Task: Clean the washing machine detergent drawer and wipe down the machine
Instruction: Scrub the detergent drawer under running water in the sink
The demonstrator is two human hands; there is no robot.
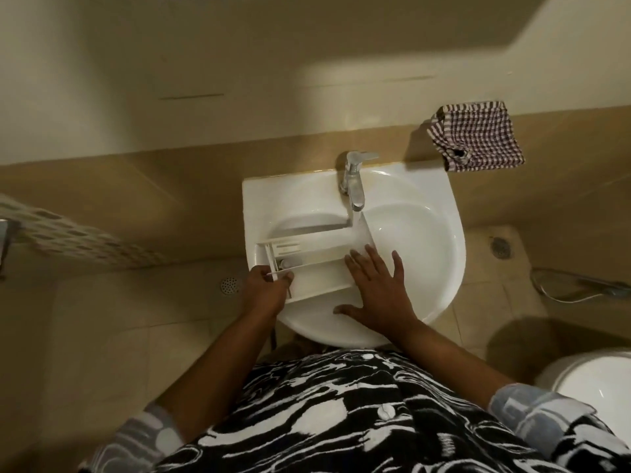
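The white detergent drawer (317, 264) lies across the white basin (420, 233), under the chrome tap (353, 180), with water running from the spout onto it. My left hand (268, 290) grips the drawer's left end, fingers curled round its rim. Spread flat with straight fingers, my right hand (379, 285) presses on the drawer's right end and the basin's inside. A checked cloth (476, 136) lies on the tiled ledge behind the basin, to the right.
A toilet (594, 387) stands at the lower right. A hose sprayer (580, 285) lies on the floor by it. Floor drains (229, 285) sit left and right of the basin. A perforated white basket edge (78, 240) juts in from the left.
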